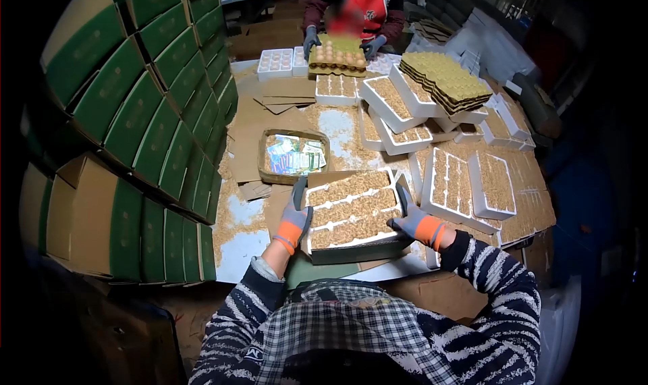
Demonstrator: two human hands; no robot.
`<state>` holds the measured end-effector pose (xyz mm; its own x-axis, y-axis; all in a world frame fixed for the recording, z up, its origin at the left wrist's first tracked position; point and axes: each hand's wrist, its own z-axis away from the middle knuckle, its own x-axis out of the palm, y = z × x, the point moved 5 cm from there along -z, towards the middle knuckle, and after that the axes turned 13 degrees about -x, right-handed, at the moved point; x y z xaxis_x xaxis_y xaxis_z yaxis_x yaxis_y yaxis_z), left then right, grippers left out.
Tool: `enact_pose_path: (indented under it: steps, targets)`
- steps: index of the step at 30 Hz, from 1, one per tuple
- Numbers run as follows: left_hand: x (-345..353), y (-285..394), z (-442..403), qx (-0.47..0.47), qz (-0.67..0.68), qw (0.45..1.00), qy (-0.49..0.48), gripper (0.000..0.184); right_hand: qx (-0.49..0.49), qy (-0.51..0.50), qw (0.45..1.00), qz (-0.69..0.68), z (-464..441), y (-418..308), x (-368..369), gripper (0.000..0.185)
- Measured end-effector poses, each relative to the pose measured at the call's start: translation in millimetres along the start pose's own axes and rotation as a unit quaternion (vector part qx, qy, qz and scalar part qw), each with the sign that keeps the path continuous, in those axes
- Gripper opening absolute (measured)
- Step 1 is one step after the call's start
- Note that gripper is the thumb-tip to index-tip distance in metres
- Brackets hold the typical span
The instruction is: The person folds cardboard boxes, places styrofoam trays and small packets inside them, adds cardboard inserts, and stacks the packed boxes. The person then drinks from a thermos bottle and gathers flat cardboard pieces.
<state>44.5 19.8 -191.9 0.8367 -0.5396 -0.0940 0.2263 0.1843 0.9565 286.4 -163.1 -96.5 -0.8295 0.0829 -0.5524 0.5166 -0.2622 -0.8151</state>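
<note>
Between my hands is a white foam tray (354, 209) filled with wood shavings in rows, sitting in or over a dark-sided carton (361, 252) at the table's near edge. My left hand (295, 217), in a grey and orange glove, grips the tray's left side. On the opposite side my right hand (413, 222), gloved the same way, has its fingers along the edge and its thumb near the shavings. How far down the tray sits in the carton cannot be made out. Just beyond stands a brown box (268, 177) of small printed cards (295, 157).
Green cartons (145, 125) are stacked high on the left. More shavings-filled foam trays (449, 182) lie to the right, some piled and tilted, with yellowish egg trays (445, 81) on top. Across the table, a gloved person (368, 14) holds an egg tray with eggs (337, 56).
</note>
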Motion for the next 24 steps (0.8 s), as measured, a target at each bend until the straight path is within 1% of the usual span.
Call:
enact_pose_path:
  steps: [1, 2, 3, 4, 6, 7, 8, 9, 10, 11, 12, 13, 14, 15, 16, 17, 18, 19, 20, 21, 22, 23, 24]
  targets:
    - [-2.5, 0.3, 0.7, 0.002, -0.081, 0.997, 0.017, 0.072, 0.012, -0.035, 0.996, 0.085, 1.3, -2.4, 3.1, 0.101]
    - [-2.6, -0.6, -0.3, 0.008, -0.080, 0.997, 0.018, 0.072, 0.013, -0.079, 0.978, 0.190, -2.8, 3.3, 5.7, 0.094]
    - [-2.1, -5.2, -3.9, 0.002, -0.105, 0.994, 0.029, 0.072, 0.015, -0.162, 0.941, 0.296, -8.8, 9.6, 8.9, 0.084]
    - [-1.5, -13.6, -6.5, -0.005, -0.130, 0.991, 0.040, 0.072, 0.026, -0.240, 0.895, 0.375, -13.0, 16.4, 14.1, 0.072]
    - [1.8, -19.3, -6.4, 0.018, -0.162, 0.985, 0.057, 0.072, -0.014, -0.313, 0.830, 0.462, -23.4, 33.2, 31.5, 0.057]
    - [0.5, -23.2, -2.0, -0.020, -0.161, 0.985, 0.058, 0.073, -0.055, -0.316, 0.809, 0.493, -32.7, 46.7, 41.7, 0.039]
    - [-2.3, -21.7, 3.7, -0.059, -0.161, 0.983, 0.061, 0.073, -0.065, -0.365, 0.784, 0.498, -38.5, 29.8, 46.0, 0.030]
    - [-7.0, -36.5, -3.6, -0.040, -0.155, 0.986, 0.056, 0.072, -0.067, -0.381, 0.765, 0.515, -45.5, 15.3, 47.8, 0.030]
    - [-10.6, -34.2, 0.3, -0.046, -0.156, 0.985, 0.063, 0.072, -0.068, -0.397, 0.745, 0.531, -51.9, 3.2, 50.1, 0.031]
    - [-11.5, -25.8, 6.9, -0.037, -0.164, 0.984, 0.057, 0.071, -0.076, -0.402, 0.743, 0.530, -58.7, -9.0, 53.7, 0.031]
    - [-13.6, -20.1, 8.8, -0.027, -0.173, 0.983, 0.052, 0.070, -0.080, -0.429, 0.723, 0.535, -65.1, -19.0, 57.8, 0.031]
    - [-16.7, -28.0, 3.9, -0.004, -0.164, 0.986, 0.044, 0.069, -0.083, -0.455, 0.702, 0.541, -73.5, -30.1, 59.7, 0.032]
    - [-20.3, -23.0, 6.7, -0.008, -0.165, 0.985, 0.051, 0.069, -0.130, -0.417, 0.723, 0.536, -89.5, -50.2, 57.8, 0.032]
    - [-17.2, -9.0, 14.4, 0.033, -0.146, 0.988, 0.026, 0.068, -0.245, -0.303, 0.770, 0.506, -105.3, -77.3, 46.7, 0.036]
    - [-12.1, 0.1, 18.9, 0.074, -0.126, 0.989, -0.001, 0.067, -0.204, -0.313, 0.792, 0.483, -132.1, -105.3, 33.4, 0.039]
    - [-5.1, -18.1, 14.9, 0.039, -0.163, 0.986, -0.005, 0.064, -0.211, -0.248, 0.841, 0.431, -173.9, -101.0, 28.4, 0.038]
    - [2.8, 0.4, 26.4, 0.010, -0.168, 0.986, 0.014, 0.063, -0.257, -0.149, 0.888, 0.351, -211.6, -95.2, 21.7, 0.041]
    - [10.7, 19.6, 38.3, -0.019, -0.172, 0.984, 0.032, 0.062, -0.243, -0.091, 0.894, 0.365, -250.9, -79.3, 21.9, 0.046]
    - [11.6, 19.0, 38.2, -0.040, -0.172, 0.983, 0.041, 0.061, -0.266, -0.034, 0.893, 0.361, -279.5, -63.7, 26.0, 0.053]
    - [12.5, 18.4, 38.5, -0.061, -0.172, 0.982, 0.050, 0.061, -0.280, -0.023, 0.883, 0.376, -308.4, -42.5, 36.2, 0.060]
    - [13.7, 22.1, 39.2, -0.022, -0.159, 0.986, 0.050, 0.060, -0.294, -0.014, 0.873, 0.390, -332.3, -22.5, 48.0, 0.066]
    - [13.6, 24.6, 40.1, 0.015, -0.145, 0.988, 0.050, 0.058, -0.302, -0.022, 0.873, 0.384, -350.9, -5.3, 62.0, 0.066]
    - [11.3, 22.5, 39.6, 0.007, -0.145, 0.987, 0.062, 0.058, -0.239, -0.034, 0.911, 0.335, -369.3, 15.3, 73.5, 0.068]
